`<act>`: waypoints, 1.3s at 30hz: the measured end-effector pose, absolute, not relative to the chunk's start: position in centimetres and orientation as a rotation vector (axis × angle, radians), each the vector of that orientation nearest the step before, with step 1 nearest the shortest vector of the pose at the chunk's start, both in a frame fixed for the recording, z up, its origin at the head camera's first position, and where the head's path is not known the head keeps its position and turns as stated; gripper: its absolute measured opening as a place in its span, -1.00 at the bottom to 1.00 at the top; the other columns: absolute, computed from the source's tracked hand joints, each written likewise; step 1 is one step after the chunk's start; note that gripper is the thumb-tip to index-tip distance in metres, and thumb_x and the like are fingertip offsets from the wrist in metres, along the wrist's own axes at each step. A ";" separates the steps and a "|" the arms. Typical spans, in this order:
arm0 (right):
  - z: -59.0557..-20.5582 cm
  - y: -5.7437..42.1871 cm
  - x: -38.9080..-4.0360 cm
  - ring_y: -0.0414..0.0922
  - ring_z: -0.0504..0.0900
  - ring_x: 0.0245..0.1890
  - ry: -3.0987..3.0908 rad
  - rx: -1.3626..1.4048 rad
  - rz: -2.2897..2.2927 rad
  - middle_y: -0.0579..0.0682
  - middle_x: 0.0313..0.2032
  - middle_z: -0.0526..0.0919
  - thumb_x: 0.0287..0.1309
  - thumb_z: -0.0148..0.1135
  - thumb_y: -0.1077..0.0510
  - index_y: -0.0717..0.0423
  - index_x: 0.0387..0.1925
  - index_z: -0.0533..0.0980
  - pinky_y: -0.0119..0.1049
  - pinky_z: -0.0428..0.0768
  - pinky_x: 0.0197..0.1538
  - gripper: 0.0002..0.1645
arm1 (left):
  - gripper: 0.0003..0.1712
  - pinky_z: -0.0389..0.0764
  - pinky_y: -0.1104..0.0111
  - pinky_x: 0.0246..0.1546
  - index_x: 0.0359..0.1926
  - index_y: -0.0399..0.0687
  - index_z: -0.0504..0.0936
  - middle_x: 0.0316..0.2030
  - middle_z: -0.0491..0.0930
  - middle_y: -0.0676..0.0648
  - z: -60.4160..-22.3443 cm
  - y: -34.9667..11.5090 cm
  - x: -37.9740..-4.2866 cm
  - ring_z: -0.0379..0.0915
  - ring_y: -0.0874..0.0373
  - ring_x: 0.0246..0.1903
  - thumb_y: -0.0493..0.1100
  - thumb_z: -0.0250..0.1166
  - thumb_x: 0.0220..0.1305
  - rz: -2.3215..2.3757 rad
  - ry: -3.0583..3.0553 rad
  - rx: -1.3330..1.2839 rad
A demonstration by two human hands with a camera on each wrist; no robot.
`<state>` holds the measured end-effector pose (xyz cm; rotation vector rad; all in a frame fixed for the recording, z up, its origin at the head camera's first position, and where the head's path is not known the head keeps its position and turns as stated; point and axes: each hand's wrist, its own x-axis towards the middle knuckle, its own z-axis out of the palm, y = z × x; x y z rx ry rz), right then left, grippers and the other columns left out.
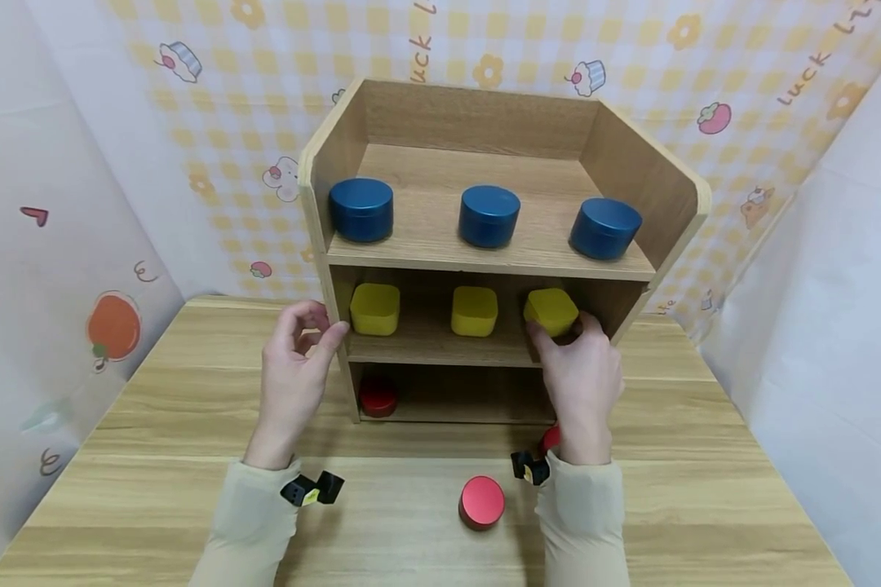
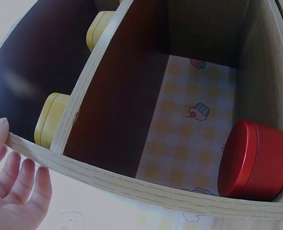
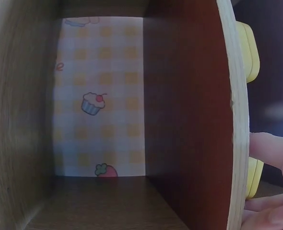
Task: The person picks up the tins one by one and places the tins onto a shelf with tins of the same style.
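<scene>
My right hand [image 1: 582,375] holds the rightmost yellow square tin [image 1: 551,311] between thumb and fingers, on the middle level of a wooden shelf [image 1: 440,350]. In the right wrist view, the shelf board hides part of this tin [image 3: 253,176]. My left hand [image 1: 297,371] grips the front edge of the shelf's left side panel, thumb at the edge and fingers on the outer side. Two more yellow tins, a left one [image 1: 375,310] and a middle one [image 1: 474,311], stand on that level. On the bottom level, a red round tin [image 1: 378,397] sits at the left.
On the top level stand three blue round tins, left [image 1: 361,209], middle [image 1: 489,216] and right [image 1: 605,228]. One red tin [image 1: 481,502] lies on the table [image 1: 382,505] in front. Another red tin [image 1: 551,439] is partly hidden by my right wrist.
</scene>
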<state>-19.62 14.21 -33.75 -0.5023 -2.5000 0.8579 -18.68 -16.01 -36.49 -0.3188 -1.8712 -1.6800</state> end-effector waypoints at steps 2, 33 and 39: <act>-33.7 14.2 -19.7 0.22 0.61 -0.22 -2.501 -0.498 0.864 0.23 -0.19 0.66 0.04 0.30 -0.38 0.12 0.07 0.52 0.09 0.47 -0.41 -0.22 | -0.72 0.45 0.40 -0.14 -0.05 -0.34 0.45 -0.26 0.44 -0.04 -36.5 -16.0 -18.7 0.42 0.12 -0.18 -0.35 0.31 0.28 -1.676 -1.877 -0.315; -33.9 14.5 -16.1 0.28 0.48 0.10 -2.633 -0.044 0.749 0.23 0.41 0.12 -0.03 0.21 -0.55 -0.06 0.55 -0.23 0.32 0.51 -0.13 0.36 | -0.72 0.46 0.40 -0.13 -0.04 -0.34 0.45 -0.26 0.44 -0.05 -36.4 -16.0 -18.6 0.41 0.11 -0.19 -0.33 0.30 0.29 -1.660 -1.900 -0.305; -33.8 14.8 -14.3 0.26 0.58 -0.03 -2.625 0.102 0.677 0.18 0.41 0.13 0.21 0.12 -0.42 -0.06 0.55 -0.13 0.22 0.54 -0.38 0.11 | -0.72 0.45 0.39 -0.13 -0.04 -0.34 0.45 -0.26 0.44 -0.05 -36.3 -16.0 -18.6 0.40 0.11 -0.19 -0.33 0.29 0.30 -1.660 -1.903 -0.305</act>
